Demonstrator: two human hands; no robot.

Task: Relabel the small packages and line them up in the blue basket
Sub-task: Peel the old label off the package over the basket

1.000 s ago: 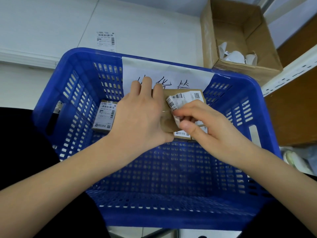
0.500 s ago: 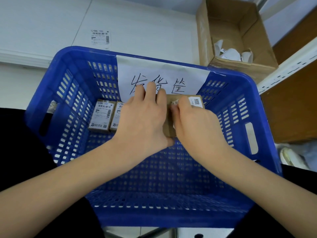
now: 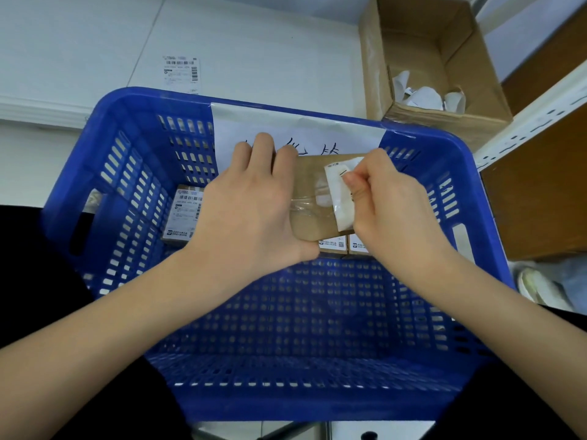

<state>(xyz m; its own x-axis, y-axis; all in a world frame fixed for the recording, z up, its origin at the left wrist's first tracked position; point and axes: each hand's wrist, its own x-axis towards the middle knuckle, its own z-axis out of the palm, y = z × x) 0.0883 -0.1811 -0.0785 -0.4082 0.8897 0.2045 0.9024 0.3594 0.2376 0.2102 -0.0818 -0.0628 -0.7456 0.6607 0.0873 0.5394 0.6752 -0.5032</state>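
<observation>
My left hand (image 3: 254, 211) grips a small brown package (image 3: 313, 198) over the far part of the blue basket (image 3: 95, 173). My right hand (image 3: 390, 208) pinches a white label (image 3: 340, 198) that is peeled most of the way off the package's top, its blank back showing. Clear tape runs across the bare cardboard. Labelled packages lie in a row on the basket floor along the far wall: one at the left (image 3: 185, 214), others (image 3: 333, 244) partly hidden under the held package.
A white paper sign with handwriting (image 3: 301, 131) hangs on the basket's far wall. A loose barcode label (image 3: 181, 73) lies on the white table behind. An open cardboard box (image 3: 425, 58) with crumpled label scraps stands at the back right, beside a shelf upright.
My right hand went from pressing flat on the package's label to pinching it and peeling it back toward the right. The package stays in my left hand.
</observation>
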